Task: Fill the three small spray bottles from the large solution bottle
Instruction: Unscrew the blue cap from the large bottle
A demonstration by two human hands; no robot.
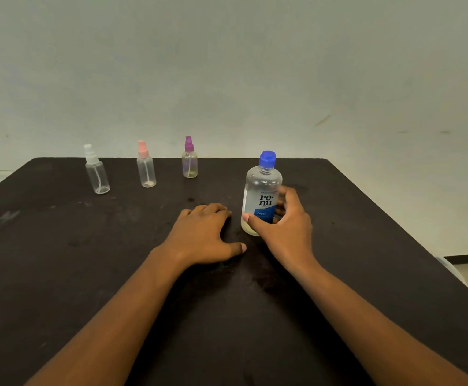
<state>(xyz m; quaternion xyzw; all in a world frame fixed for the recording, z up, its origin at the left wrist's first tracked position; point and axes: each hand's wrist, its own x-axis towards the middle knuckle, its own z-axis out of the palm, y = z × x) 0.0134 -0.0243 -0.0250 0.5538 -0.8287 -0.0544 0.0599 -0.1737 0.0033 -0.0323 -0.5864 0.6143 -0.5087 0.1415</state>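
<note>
Standing upright on the dark table [60, 260], the large solution bottle [262, 190] is seen near the middle, a little to the right. It is made of clear plastic, it carries a blue screw cap [267, 158] and a label with the letters "re-nu" above a blue band marked "fresh". Only a shallow layer of pale yellowish liquid is visible at its bottom. The bottle is enclosed by the right hand [288, 227]: the thumb is laid across the lower front and the fingers are curled behind it, so a closed grasp on the bottle is shown. The left hand [202, 238] is laid flat on the table just beside the bottle, palm down, fingers slightly bent, and nothing is held in it. Three small spray bottles are counted, set in a row along the far part of the table, well apart from the hands: one with a white spray head [97, 174] on the left, one with a pink spray head [146, 167] in the middle, and one with a purple spray head [189, 160] on the right. All three are transparent and upright, with their heads on. One large bottle and two hands are counted.
</note>
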